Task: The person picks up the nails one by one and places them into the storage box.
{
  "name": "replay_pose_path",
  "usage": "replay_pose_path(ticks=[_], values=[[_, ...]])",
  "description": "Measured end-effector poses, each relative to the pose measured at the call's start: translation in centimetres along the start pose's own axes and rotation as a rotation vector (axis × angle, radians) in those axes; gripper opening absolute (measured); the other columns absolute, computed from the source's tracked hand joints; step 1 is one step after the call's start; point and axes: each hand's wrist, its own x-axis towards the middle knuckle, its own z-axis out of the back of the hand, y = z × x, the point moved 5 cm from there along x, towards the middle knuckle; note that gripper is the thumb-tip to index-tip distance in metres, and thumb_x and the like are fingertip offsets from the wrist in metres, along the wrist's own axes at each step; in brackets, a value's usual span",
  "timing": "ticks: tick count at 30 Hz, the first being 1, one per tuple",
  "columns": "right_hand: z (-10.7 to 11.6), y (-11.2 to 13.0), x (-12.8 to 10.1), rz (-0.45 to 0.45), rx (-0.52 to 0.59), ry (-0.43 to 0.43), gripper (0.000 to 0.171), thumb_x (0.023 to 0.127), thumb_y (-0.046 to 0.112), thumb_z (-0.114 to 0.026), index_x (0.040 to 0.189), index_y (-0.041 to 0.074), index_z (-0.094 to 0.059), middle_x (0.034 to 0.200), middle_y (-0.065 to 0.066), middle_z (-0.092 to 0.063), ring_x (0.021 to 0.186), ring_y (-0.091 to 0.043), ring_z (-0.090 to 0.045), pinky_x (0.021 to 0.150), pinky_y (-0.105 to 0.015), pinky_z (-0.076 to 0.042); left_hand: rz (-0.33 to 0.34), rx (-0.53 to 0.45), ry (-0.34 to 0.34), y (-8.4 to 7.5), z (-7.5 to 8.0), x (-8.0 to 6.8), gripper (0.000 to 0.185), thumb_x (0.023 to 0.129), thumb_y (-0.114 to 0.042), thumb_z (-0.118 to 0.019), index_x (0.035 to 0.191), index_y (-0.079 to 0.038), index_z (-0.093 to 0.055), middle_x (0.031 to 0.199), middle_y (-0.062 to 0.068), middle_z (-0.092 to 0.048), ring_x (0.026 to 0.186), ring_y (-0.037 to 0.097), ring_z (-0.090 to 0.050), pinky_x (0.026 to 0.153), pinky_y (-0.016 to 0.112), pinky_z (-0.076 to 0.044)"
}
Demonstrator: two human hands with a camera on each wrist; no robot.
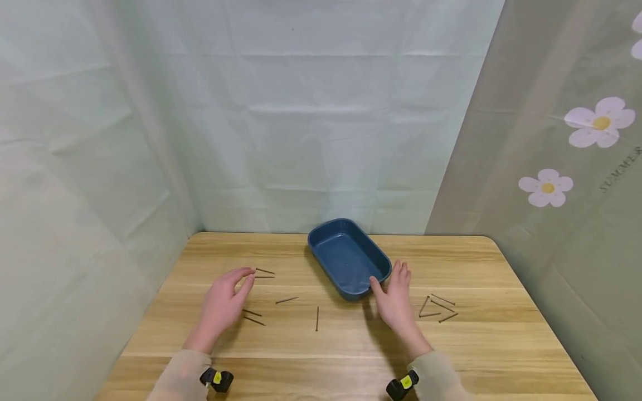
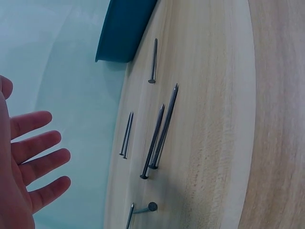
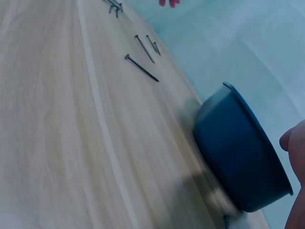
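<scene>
Thin dark steel nails, long shanks with small flat heads, lie scattered on a light wooden table (image 1: 501, 345) with a deep blue rectangular plastic tray (image 1: 351, 253), rounded corners, nothing visible inside. Left hand (image 1: 223, 303) holds nothing, fingers loosely bent over the table; wrist view shows them spread and relaxed. Just under its palm side lie two nails (image 1: 252, 316), both slanting roughly left-right. One nail (image 1: 286, 300) lies a little further to the hand's right, slanted the same way, and a lone nail (image 1: 317, 318) between the hands runs near-to-far. At the left fingertips sits a pair of nails (image 1: 264, 273), side by side, long axes left-right. Right hand (image 1: 393, 298) has straight fingers, holds nothing, thumb touching the tray's near corner, fingers beside its right wall. Just right of that hand a loose cluster of nails (image 1: 438, 308) crosses at mixed angles. Tray's long axis runs diagonally, away from the right hand toward the far left.
</scene>
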Motion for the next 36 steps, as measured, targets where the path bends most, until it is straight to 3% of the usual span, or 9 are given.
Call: replay_pose_path(ticks=[8,16,27,36], values=[[-1.5,0.5,-0.5,-0.043,0.044,-0.026,0.105,0.106,0.042,-0.063,0.162,-0.016,0.005,0.171,-0.038,0.007,0.159,-0.056,0.005,0.128,-0.062,-0.009,-0.005,-0.018,-0.028,0.0,0.2,-0.2,0.038,0.113,-0.03,-0.054,0.131,-0.003,-0.073,0.138,0.021,-0.069,0.131,0.046,-0.062,0.11,0.064,-0.045],[-2.4,1.0,-0.6,-0.048,0.055,-0.052,0.105,0.107,0.042,-0.062,0.162,-0.017,0.006,0.172,-0.037,0.007,0.159,-0.054,0.005,0.129,-0.06,-0.008,-0.005,-0.012,-0.034,0.0,0.1,-0.2,0.038,0.114,-0.031,-0.053,0.13,-0.003,-0.074,0.134,0.019,-0.071,0.128,0.044,-0.064,0.107,0.063,-0.048],[-2.7,0.6,-0.3,-0.044,0.059,-0.001,0.101,0.108,0.036,-0.059,0.163,-0.012,0.011,0.173,-0.032,0.011,0.161,-0.05,0.007,0.129,-0.06,-0.009,-0.026,-0.036,-0.056,0.1,0.2,-0.4,0.037,0.114,-0.028,-0.052,0.128,-0.001,-0.074,0.131,0.021,-0.072,0.126,0.045,-0.065,0.106,0.063,-0.048],[-2.3,0.2,0.3,0.01,0.037,0.054,0.096,0.108,0.031,-0.057,0.162,-0.015,0.008,0.172,-0.035,0.011,0.16,-0.051,0.009,0.129,-0.06,-0.007,-0.02,-0.047,-0.056,0.3,0.3,-0.6,0.035,0.114,-0.026,-0.053,0.129,-0.002,-0.074,0.13,0.02,-0.073,0.124,0.045,-0.066,0.105,0.063,-0.05]])
